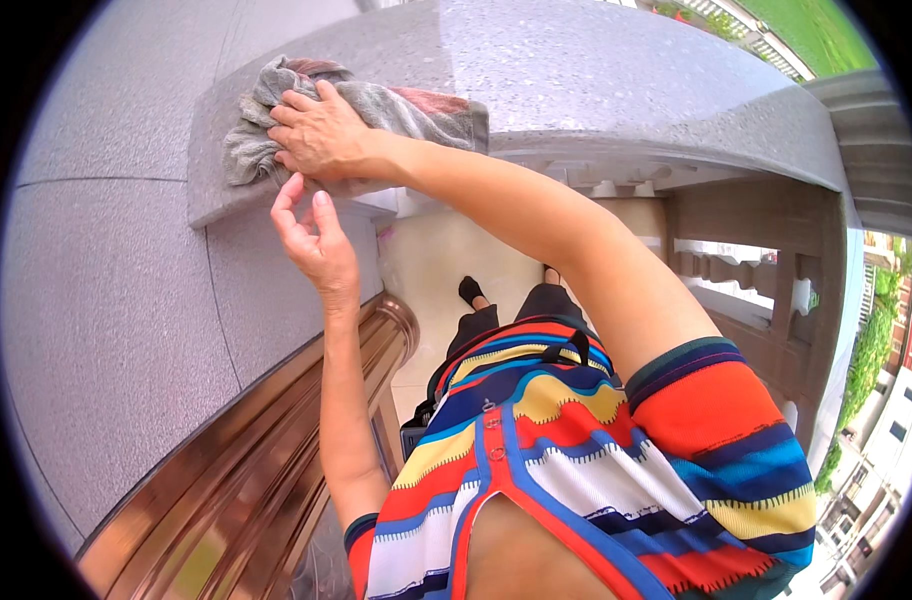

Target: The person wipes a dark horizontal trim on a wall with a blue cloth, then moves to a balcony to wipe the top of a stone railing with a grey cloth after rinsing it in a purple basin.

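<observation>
A crumpled grey towel (426, 116) with reddish-pink patches lies at the left end of a speckled grey stone balustrade cap (591, 75). My right hand (321, 135) reaches across and holds the towel down on the stone, its fingers over the bunched part. Just below, my left hand (317, 247) is raised with bent fingers and the thumb apart, holding nothing. Its fingertips are close to the towel's lower edge; whether they touch cannot be seen. Part of the towel is hidden under my right hand and forearm.
The cap's left end meets a grey tiled wall (110, 247). A glossy copper-coloured door frame (276, 427) runs along the lower left. Shaped balusters (733, 270) stand under the cap at right, with buildings and greenery beyond. Beige floor (441, 247) shows around my feet.
</observation>
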The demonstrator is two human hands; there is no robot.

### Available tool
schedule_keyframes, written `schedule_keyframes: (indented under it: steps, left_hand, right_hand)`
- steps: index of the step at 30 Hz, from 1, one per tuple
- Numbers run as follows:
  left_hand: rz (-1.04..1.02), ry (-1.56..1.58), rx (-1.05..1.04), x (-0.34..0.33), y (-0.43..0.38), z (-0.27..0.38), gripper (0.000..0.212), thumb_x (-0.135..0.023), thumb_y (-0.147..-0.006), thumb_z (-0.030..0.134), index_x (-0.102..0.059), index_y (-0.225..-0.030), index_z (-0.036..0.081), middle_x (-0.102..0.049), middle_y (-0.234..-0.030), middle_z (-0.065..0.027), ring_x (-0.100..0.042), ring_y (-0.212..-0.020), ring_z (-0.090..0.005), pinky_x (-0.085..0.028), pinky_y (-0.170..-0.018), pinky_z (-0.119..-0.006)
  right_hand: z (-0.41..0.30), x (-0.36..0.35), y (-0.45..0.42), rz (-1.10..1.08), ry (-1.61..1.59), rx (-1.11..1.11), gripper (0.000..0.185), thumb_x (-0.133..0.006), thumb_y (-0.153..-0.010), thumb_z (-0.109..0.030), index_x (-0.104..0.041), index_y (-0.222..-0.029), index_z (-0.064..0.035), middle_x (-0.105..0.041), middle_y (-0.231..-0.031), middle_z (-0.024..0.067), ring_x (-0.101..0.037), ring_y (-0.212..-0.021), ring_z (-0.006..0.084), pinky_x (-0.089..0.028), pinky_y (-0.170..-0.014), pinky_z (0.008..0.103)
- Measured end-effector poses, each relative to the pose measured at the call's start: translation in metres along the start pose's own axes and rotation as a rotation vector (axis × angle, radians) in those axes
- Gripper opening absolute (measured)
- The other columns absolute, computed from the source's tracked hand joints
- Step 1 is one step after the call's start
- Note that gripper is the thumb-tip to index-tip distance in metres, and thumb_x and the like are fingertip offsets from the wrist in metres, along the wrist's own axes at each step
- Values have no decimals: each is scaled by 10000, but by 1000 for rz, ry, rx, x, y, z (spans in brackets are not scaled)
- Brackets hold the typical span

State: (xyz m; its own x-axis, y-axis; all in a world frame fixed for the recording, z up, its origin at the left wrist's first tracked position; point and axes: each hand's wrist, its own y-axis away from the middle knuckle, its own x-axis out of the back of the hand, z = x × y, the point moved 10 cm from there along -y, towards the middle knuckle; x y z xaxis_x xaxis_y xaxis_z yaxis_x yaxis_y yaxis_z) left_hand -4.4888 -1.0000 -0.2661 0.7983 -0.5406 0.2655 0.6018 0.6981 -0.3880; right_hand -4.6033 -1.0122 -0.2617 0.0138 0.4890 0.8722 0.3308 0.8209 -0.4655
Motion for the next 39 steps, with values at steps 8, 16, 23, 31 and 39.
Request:
schedule_keyframes:
  steps: [8,16,23,31,39]
  left_hand:
    - [-337,-44,-128,-163,11,73,266,-558,-879,75,-544,-1139,21,-555,-1136,-95,-528,-1036,-186,-431,-882,-312]
    - [-609,-55,-469,-349,86,171,277,-595,-807,48,-539,-1076,13,-539,-1121,-138,-498,-1089,-306,-388,-949,-383]
    - [-541,-513,-703,-405,128,190,279,-584,-855,190,-552,-1091,45,-511,-1196,-139,-463,-1154,-321,-316,-1011,-455]
    - [-566,-579,-699,-409,124,189,261,-553,-847,164,-571,-1080,47,-516,-1232,-131,-461,-1189,-334,-346,-1004,-464]
    - [-553,-611,-686,-402,123,186,259,-551,-858,182,-574,-1083,56,-520,-1233,-125,-465,-1190,-325,-344,-1001,-450]
  right_hand:
    - [203,120,166,48,230,-553,429,-474,-886,-372,-553,-1228,-125,-460,-1341,75,-339,-1304,273,-259,-1011,542]
    - [411,267,394,39,488,-938,491,-396,-907,-427,-483,-1315,-168,-397,-1410,88,-288,-1345,289,-196,-1049,575]
    - [570,369,557,37,714,-1119,515,-348,-919,-503,-483,-1324,-216,-435,-1396,45,-314,-1338,260,-231,-1052,537]
    - [747,446,688,51,820,-1178,540,-335,-918,-491,-474,-1324,-163,-434,-1388,70,-356,-1303,254,-255,-1049,515]
    - [665,433,654,34,729,-1384,503,-326,-891,-428,-529,-1258,-150,-476,-1340,72,-377,-1272,271,-237,-1018,588]
